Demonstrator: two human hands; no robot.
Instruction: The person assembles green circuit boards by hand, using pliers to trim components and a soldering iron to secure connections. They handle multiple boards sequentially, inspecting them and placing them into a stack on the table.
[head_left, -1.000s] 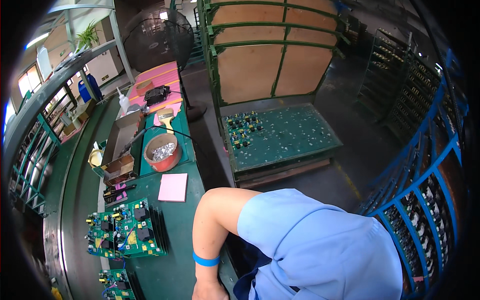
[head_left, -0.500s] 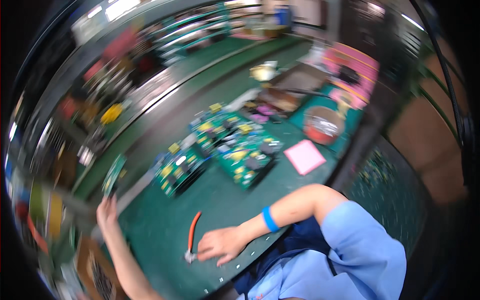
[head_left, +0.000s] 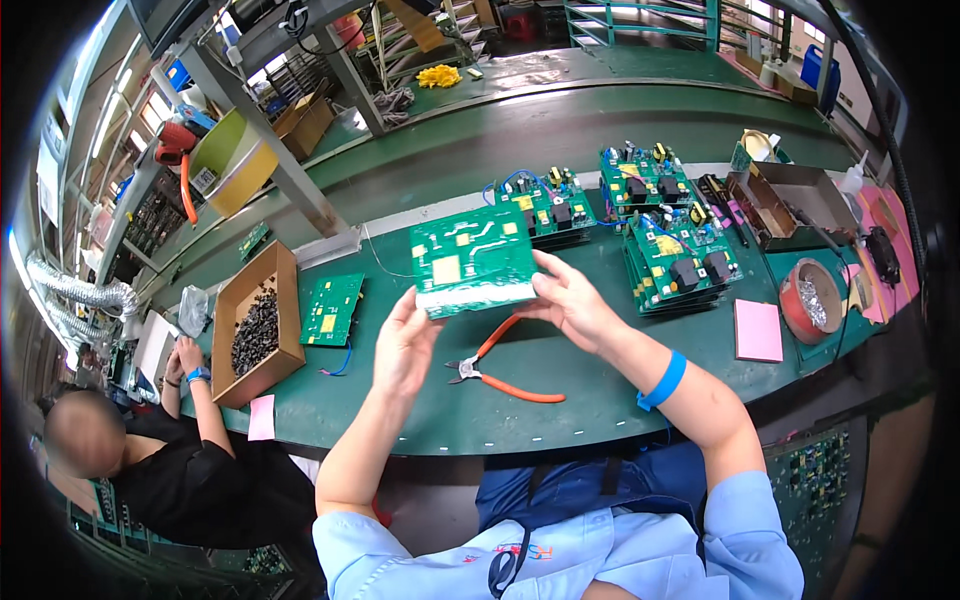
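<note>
A green circuit board (head_left: 490,245) is held up above the bench, its yellow-patched face toward me. My left hand (head_left: 405,345) grips its lower left corner between thumb and fingers. At the lower right corner, my right hand (head_left: 575,305) closes on the same board; a blue band circles that wrist. Any parts on the board's far side are hidden. Below it, side cutters (head_left: 515,386) with orange handles lie on the green bench, jaws to the left, touched by neither hand.
Stacks of populated circuit boards (head_left: 665,265) stand to the right. A pink pad (head_left: 757,331), a round pot (head_left: 808,300) and an open box (head_left: 790,200) lie beyond. Leftward are a single board (head_left: 331,310), a carton of small black parts (head_left: 262,335) and a seated co-worker (head_left: 210,430).
The board has come from the far left, where my left hand alone held it, to in front of me. My right hand has left the cutters for the board. The view has turned left.
</note>
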